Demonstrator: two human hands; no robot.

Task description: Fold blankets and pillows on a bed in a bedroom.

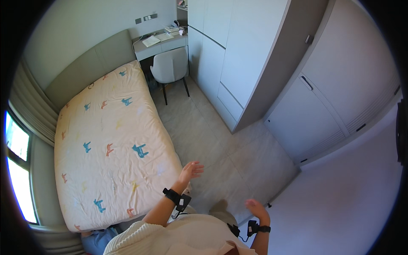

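My left hand (pixel 192 171) is held in the air by the near right corner of the bed, its fingers stretched out and nothing in them. Below it lies a cream bed sheet (pixel 114 131) patterned with blue, orange and yellow animal figures, covering the whole mattress with small wrinkles. My right hand (pixel 257 209) hovers over the floor near the white wall, empty, with its fingers loosely extended. Each wrist carries a black strap with a small box and a cable.
A padded headboard (pixel 95 57) closes the bed's far end. Beyond stand a white chair (pixel 170 66) and a desk (pixel 148 51) with open books. A tall wardrobe (pixel 242 46) and a closed door (pixel 306 114) are at right. Blue cloth (pixel 98 241) lies by the bed's near left corner.
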